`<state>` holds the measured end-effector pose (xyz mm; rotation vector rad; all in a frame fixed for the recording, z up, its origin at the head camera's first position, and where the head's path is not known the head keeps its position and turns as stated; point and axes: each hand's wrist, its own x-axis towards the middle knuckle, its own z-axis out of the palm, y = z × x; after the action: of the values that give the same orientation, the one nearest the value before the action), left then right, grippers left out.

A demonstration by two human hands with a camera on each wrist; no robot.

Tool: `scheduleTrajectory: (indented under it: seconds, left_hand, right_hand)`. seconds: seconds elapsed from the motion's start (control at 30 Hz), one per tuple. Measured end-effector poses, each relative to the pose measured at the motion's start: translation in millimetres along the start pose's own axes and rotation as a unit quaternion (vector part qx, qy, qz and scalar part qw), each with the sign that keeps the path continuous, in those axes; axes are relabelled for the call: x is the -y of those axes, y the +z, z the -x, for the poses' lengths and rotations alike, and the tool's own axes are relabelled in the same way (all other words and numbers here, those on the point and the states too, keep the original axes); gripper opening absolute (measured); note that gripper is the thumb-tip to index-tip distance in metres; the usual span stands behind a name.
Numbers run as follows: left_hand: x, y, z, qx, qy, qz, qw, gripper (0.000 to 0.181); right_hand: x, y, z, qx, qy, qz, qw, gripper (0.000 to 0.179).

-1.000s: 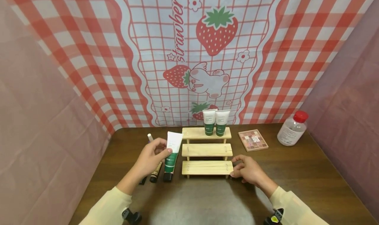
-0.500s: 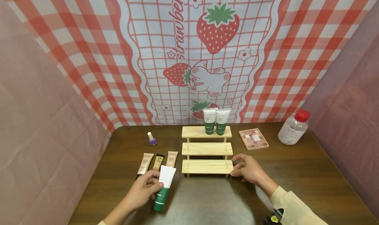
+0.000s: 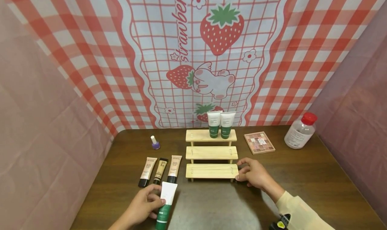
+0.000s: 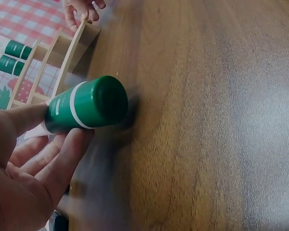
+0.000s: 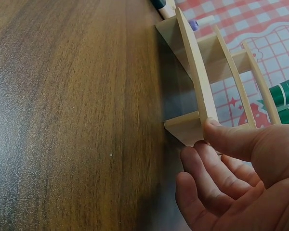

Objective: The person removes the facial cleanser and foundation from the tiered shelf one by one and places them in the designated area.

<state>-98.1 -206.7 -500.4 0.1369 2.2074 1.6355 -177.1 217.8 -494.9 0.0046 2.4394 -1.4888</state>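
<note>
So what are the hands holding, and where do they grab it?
The left hand grips the green and white tube around its middle. The right hand holds nothing; its fingers touch the right end of the wooden stand.

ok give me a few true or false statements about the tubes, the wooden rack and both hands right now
1. The left hand holds a green and white tube. True.
2. Three green and white tubes stand on the top step of the wooden rack. False: two tubes stand there.
3. The right hand touches the right end of the rack's lowest step. True.
4. The three beige tubes lie on the rack's middle step. False: they lie on the table, left of the rack.
5. The eyeshadow palette lies left of the rack. False: it lies to the right, near the red-capped bottle.
</note>
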Motion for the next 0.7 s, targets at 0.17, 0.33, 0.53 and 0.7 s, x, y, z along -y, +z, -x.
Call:
scheduleTrajectory:
  seconds: [0.17,0.33,0.53,0.7]
  left_hand:
    - [2.5,0.0,0.7,0.004,-0.004,0.003,1.0,0.042]
    - [3.8,0.9,1.4,0.003,-0.008,0.002,1.0,0.037]
    - [2.4,3.0,0.9,-0.01,-0.005,-0.028,0.9995,0.034]
    - [1.9,4.1,0.4,-0.011,0.0,-0.039,0.9992,0.035]
  right_hand:
    - [-0.4,-0.1,0.1,0.0,0.001,-0.002,1.0,0.051]
    - [-0.2,0.1,0.9,0.001,0.0,-0.005,1.0,0.051]
    - [1.5,-0.1,2.2,-0.001,0.002,-0.009,1.0,0.049]
    - [2.6,0.5,2.4,-0.002,0.007,-0.007,0.9999,0.049]
